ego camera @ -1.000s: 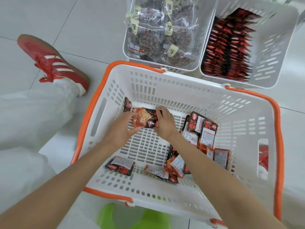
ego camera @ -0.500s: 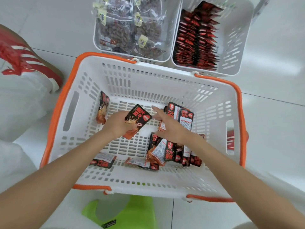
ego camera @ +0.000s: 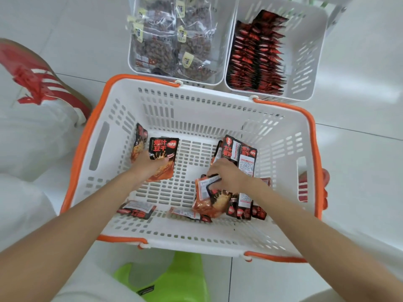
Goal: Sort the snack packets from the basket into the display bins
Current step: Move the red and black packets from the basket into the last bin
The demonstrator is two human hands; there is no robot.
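1. A white tiled floor [ego camera: 359, 62] is carrying everything in view.
2. A white slotted basket [ego camera: 196, 110] with orange rim handles is sitting on the floor in the middle, and both forearms are reaching down into it.
3. Two white display bins are standing just beyond the basket's far wall, side by side and touching. The left bin [ego camera: 222, 40] is holding clear bags of brown snacks [ego camera: 161, 51]. The right bin [ego camera: 305, 51] is holding a row of red packets [ego camera: 257, 55] standing on edge.
4. A red shoe [ego camera: 39, 79] with white stripes is lying to the left of the basket, and a green stool [ego camera: 178, 277] is showing below its near edge.
5. The left hand [ego camera: 150, 164] is gripping a black-and-orange packet [ego camera: 163, 149] from below, face up, above the basket floor near the left wall.
6. The right hand [ego camera: 229, 173] is curling its fingers round a white-backed packet [ego camera: 204, 188] on top of the heap [ego camera: 246, 158] at the basket's right side.
7. One packet [ego camera: 139, 142] is leaning against the left wall, and two more packets [ego camera: 136, 209] are lying flat by the near wall.
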